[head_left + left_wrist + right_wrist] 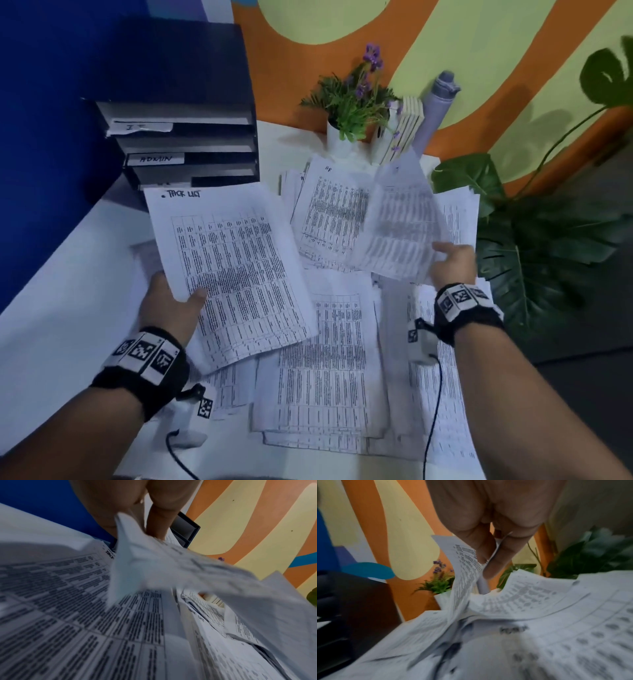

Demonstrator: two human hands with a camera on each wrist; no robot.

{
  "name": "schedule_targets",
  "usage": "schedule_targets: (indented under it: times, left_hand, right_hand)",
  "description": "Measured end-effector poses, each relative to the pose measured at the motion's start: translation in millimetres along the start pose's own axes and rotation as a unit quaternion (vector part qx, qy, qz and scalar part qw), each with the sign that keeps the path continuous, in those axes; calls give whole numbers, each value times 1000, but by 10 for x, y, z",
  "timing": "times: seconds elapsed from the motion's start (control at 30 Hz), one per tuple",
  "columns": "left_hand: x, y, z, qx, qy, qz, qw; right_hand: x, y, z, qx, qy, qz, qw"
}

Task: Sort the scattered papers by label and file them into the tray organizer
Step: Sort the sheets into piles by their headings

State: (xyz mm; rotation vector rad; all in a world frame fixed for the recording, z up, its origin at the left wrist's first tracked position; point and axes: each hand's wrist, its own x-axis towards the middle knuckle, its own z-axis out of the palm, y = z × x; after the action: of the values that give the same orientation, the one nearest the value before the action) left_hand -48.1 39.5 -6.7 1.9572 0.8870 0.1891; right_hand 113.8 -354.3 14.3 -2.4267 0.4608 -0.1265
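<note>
My left hand (178, 301) pinches the lower left edge of a printed sheet headed "TASK LIST" (233, 267), held above the table with the thumb on top. In the left wrist view that sheet (154, 563) is blurred between thumb and fingers (157, 524). My right hand (452, 262) pinches the right edge of another printed sheet (400, 229), lifted and curling over the pile; the right wrist view shows this sheet (464, 566) between thumb and fingers (498, 555). Scattered papers (329, 370) cover the white table. The dark tray organizer (191, 144) stands at the back left with labels "IT" and "ADMIN" (156, 158).
A small potted plant with purple flowers (356, 102), a few books (404, 130) and a grey bottle (435, 106) stand against the painted wall at the back. A big leafy plant (534, 240) is at the table's right edge. A blue panel (41, 137) lies left.
</note>
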Motion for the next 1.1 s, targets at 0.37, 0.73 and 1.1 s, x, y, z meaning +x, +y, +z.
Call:
schedule_targets:
  times: [0.37,0.73,1.1]
  left_hand:
    - [-182,-42,349,37,-65,-39,996]
    - [-191,-92,511,7,-89,-42,995]
    - [-95,-218,345,-32,-85,-72,993]
  right_hand:
    - [527,97,-58,-269,-29,20,963]
    - [-927,-212,787,148,-343,50,926]
    - [-977,-20,778,194,-234,135,943]
